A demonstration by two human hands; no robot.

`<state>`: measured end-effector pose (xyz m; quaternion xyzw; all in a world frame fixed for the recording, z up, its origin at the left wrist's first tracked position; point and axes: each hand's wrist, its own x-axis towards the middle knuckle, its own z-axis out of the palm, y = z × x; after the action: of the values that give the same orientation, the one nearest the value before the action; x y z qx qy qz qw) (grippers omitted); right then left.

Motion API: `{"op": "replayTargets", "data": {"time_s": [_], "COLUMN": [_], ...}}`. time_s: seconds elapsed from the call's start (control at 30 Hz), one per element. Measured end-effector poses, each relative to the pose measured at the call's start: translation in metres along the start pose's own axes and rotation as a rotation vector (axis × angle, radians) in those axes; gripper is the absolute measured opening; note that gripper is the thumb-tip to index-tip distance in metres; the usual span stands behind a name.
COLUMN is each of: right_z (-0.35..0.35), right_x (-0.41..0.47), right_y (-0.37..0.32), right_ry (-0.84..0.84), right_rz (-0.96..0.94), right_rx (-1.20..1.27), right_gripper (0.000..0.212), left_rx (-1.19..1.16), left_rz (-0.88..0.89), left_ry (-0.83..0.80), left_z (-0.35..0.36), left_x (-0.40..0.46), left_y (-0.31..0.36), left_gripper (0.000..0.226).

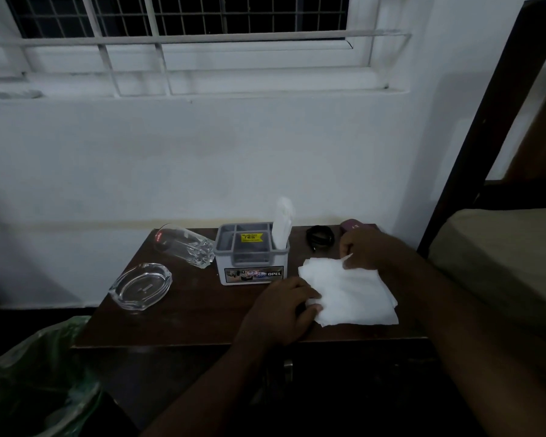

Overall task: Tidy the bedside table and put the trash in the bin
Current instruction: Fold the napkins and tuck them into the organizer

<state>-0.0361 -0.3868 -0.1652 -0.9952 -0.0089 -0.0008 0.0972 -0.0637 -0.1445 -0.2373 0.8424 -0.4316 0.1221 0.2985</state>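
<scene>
- White tissues (350, 293) lie in a loose stack on the right of the worktop (202, 313), near its front edge.
- Left hand (281, 313) presses the stack's near-left corner, grip pinched on the tissues; right hand (364, 250) nips the far edge between fingertips.
- Step in hand looks like squaring or folding the tissues, tidying rather than binning.
- Just left stands a grey organiser (251, 255) with a white sheet upright in its back corner; the stack probably belongs there.
- Further left a glass (185, 244) lies on its side, and a glass ashtray (141, 285) sits near the left edge.
- Behind the tissues: a black band (320, 238) and a maroon case (353, 228).
- Bin (38, 383), green-lined, waits below left.
- Next move calls for an even lift with both hands so the sheets don't fan.
</scene>
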Motion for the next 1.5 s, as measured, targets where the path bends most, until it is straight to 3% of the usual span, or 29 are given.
{"op": "replayTargets", "data": {"time_s": [0.37,0.53,0.7,0.97,1.03,1.13,1.27,1.5], "right_z": [-0.025,-0.026,-0.027,-0.026,-0.025,-0.026,-0.022,-0.012], "right_x": [-0.036,-0.040,-0.043,-0.050,-0.051,-0.052,-0.048,-0.041], "right_y": [-0.005,-0.002,-0.007,-0.027,-0.034,-0.035,-0.030,-0.030], "right_ry": [-0.080,-0.271,-0.440,-0.608,-0.673,-0.624,-0.368,-0.434], "right_rz": [-0.059,-0.075,-0.068,-0.029,0.017,0.011,-0.059,-0.043], "right_rx": [0.068,0.139,0.082,0.078,0.052,0.022,0.008,-0.080], "right_gripper": [0.016,0.013,0.020,0.012,0.020,0.022,0.031,0.038], "left_rx": [0.027,-0.024,-0.051,-0.010,0.000,0.010,0.011,0.043], "left_rz": [-0.034,-0.108,-0.092,-0.095,-0.085,-0.047,-0.029,0.007], "left_ry": [0.016,0.039,0.017,-0.015,-0.034,-0.018,0.052,0.019], "left_z": [0.001,-0.001,-0.002,0.001,0.002,0.001,0.001,0.000], "left_x": [-0.002,-0.003,-0.002,-0.003,-0.004,-0.006,-0.006,-0.004], "left_y": [0.001,0.003,0.003,0.000,-0.002,-0.002,0.004,0.003], "left_gripper": [0.034,0.040,0.065,0.039,0.032,0.026,0.036,0.034]}}
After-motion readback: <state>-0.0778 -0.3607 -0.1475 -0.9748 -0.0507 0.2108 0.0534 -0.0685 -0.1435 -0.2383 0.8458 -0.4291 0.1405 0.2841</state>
